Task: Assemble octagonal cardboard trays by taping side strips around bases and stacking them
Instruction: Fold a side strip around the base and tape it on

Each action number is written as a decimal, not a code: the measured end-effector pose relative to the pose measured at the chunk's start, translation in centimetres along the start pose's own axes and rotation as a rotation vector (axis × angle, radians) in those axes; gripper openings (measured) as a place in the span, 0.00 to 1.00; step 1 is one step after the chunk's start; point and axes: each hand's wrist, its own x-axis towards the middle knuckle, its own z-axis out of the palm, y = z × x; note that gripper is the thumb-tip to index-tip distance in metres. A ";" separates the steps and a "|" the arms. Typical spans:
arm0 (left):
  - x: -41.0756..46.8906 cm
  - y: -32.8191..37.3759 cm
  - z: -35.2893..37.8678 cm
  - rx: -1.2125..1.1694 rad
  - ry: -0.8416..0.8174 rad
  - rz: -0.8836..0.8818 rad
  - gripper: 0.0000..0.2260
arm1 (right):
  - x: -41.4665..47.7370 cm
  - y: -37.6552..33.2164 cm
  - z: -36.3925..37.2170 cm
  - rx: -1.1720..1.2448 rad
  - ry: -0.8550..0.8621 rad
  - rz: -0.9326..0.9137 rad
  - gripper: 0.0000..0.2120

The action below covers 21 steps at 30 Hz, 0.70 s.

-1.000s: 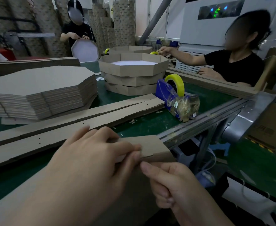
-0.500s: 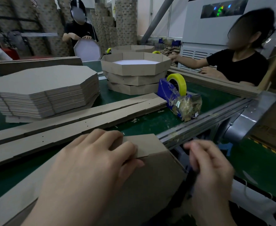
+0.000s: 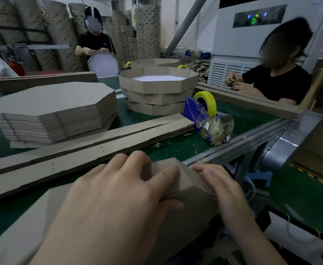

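Head view: the left hand (image 3: 118, 197) hides most of the cardboard tray (image 3: 195, 204) (its lower part is cut off and blurred). The fingers bend over the tray's top edge and the thumb pinches a folded side panel. The right hand (image 3: 223, 186) presses straight fingers flat on the next panel. The plain brown tray sits at the near edge of the green belt (image 3: 176, 146), near the side strips (image 3: 99, 150).

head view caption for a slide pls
Left hand grips and right hand presses a bent cardboard side strip on a base; tape dispenser, stacked flat bases and three stacked trays beyond.
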 end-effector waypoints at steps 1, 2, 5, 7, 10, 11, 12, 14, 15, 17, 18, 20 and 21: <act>-0.3 -0.3 -0.2 -0.033 0.032 -0.014 0.22 | 0.4 0.0 -0.7 0.032 0.002 0.038 0.13; -0.5 -0.6 -0.3 -0.080 0.060 -0.033 0.22 | 0.8 -0.1 -1.2 0.061 -0.004 0.059 0.11; -1.3 -1.8 0.0 -0.201 0.070 -0.075 0.22 | 1.6 -0.6 -1.4 0.080 0.018 0.008 0.13; -1.8 -2.6 0.3 -0.266 0.027 -0.093 0.24 | 1.8 -0.7 -1.0 0.010 0.049 -0.077 0.12; -1.7 -3.0 0.6 -0.313 -0.041 -0.099 0.22 | 1.7 -0.8 0.4 -0.050 0.016 -0.138 0.10; -1.4 -2.9 0.7 -0.292 -0.061 -0.088 0.20 | 1.5 -0.8 1.0 -0.073 0.001 -0.157 0.10; -1.0 -2.7 0.7 -0.262 -0.084 -0.071 0.18 | 1.4 -0.9 1.5 -0.101 -0.011 -0.181 0.10; -0.2 -2.2 0.9 -0.193 -0.122 -0.030 0.16 | 1.3 -1.3 2.2 -0.145 -0.041 -0.207 0.10; 0.1 -2.1 0.9 -0.168 -0.122 -0.015 0.16 | 1.4 -1.5 2.2 -0.139 -0.074 -0.194 0.11; 0.4 -1.9 1.1 -0.178 -0.112 -0.016 0.16 | 1.9 -2.0 1.7 -0.053 -0.159 -0.095 0.11; 0.4 -1.9 1.1 -0.198 -0.106 -0.019 0.15 | 2.3 -2.2 1.3 0.002 -0.192 -0.035 0.10; 0.3 -1.9 1.4 -0.217 -0.084 -0.009 0.15 | 3.0 -2.3 0.6 0.075 -0.223 0.047 0.14; 0.3 -2.0 1.5 -0.219 -0.076 -0.003 0.15 | 3.2 -2.4 0.5 0.098 -0.237 0.069 0.15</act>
